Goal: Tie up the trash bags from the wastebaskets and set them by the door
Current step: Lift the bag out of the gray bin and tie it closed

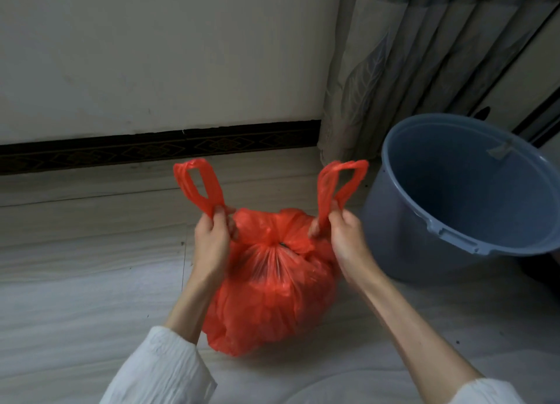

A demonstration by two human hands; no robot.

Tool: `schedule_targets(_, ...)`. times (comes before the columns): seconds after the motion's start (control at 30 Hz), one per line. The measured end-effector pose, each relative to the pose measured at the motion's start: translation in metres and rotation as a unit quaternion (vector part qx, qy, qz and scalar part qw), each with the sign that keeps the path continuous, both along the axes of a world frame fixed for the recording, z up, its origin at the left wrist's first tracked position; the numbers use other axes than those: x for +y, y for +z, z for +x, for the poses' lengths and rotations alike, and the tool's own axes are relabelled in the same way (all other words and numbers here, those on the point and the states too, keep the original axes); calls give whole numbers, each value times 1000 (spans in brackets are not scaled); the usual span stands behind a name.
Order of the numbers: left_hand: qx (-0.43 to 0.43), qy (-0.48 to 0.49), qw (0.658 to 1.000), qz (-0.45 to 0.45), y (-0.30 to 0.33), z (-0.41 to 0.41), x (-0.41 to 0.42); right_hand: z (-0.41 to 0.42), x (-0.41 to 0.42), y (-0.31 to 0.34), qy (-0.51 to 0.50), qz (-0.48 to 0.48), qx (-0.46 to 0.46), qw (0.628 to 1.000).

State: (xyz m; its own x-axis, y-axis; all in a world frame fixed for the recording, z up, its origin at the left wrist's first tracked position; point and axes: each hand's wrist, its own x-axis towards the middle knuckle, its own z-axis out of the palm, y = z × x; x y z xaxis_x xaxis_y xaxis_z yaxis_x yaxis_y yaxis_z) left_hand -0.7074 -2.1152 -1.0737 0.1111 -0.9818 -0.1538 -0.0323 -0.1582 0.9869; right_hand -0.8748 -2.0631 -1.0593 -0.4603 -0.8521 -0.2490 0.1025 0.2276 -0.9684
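A full red plastic trash bag [272,300] sits on the pale floor in the middle of the view. Its mouth is gathered into one crossed knot at the top. My left hand [212,240] pinches the bag's left handle loop [198,185], which stands upright above it. My right hand [345,237] pinches the right handle loop [342,182] the same way. Both loops are pulled apart, one to each side of the knot.
A blue-grey plastic wastebasket [448,234] stands to the right of the bag, with nothing visible inside. A white wall with a dark baseboard [157,149] runs behind. A grey patterned curtain [394,64] hangs at the back right.
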Motion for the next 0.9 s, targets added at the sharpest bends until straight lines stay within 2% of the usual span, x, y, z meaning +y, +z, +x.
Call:
schedule_targets(0.1,101,-51,994,0,16,-4,-2,11,-6,9,20,-52,-223,973)
schedule_targets(0.13,115,-64,991,5,16,-3,-1,14,-7,5,20,-37,-223,974)
schedule_targets(0.17,124,-71,990,11,15,-1,1,16,-5,0,30,5,-159,987)
schedule_targets(0.2,125,-72,989,18,14,1,3,16,-3,-7,48,48,-33,997)
schedule_targets(0.23,125,-67,990,23,13,3,4,15,-1,-12,72,85,140,984)
schedule_targets(0.27,129,-60,990,24,13,5,6,15,2,-18,105,118,294,942)
schedule_targets(0.3,141,-51,988,28,14,6,6,14,5,-23,132,143,387,901)
schedule_targets(0.33,158,-41,986,34,13,6,6,14,8,-24,150,166,435,872)
schedule_targets(0.4,188,-30,981,46,14,6,6,15,12,-23,157,154,476,851)
schedule_targets(0.47,192,-42,979,46,16,4,7,19,13,-21,131,43,457,878)
schedule_targets(0.53,180,-63,981,43,19,0,9,30,10,-15,104,-78,361,923)
schedule_targets(0.57,171,-72,982,42,21,-2,10,36,8,-13,104,-99,292,946)
schedule_targets(0.67,136,-76,987,44,29,-4,13,49,1,-6,103,-92,104,985)
schedule_targets(0.83,106,-67,988,89,35,5,11,50,-2,-8,84,-113,66,988)
schedule_targets(0.9,137,-59,982,112,35,7,8,50,-2,-9,113,-108,53,986)
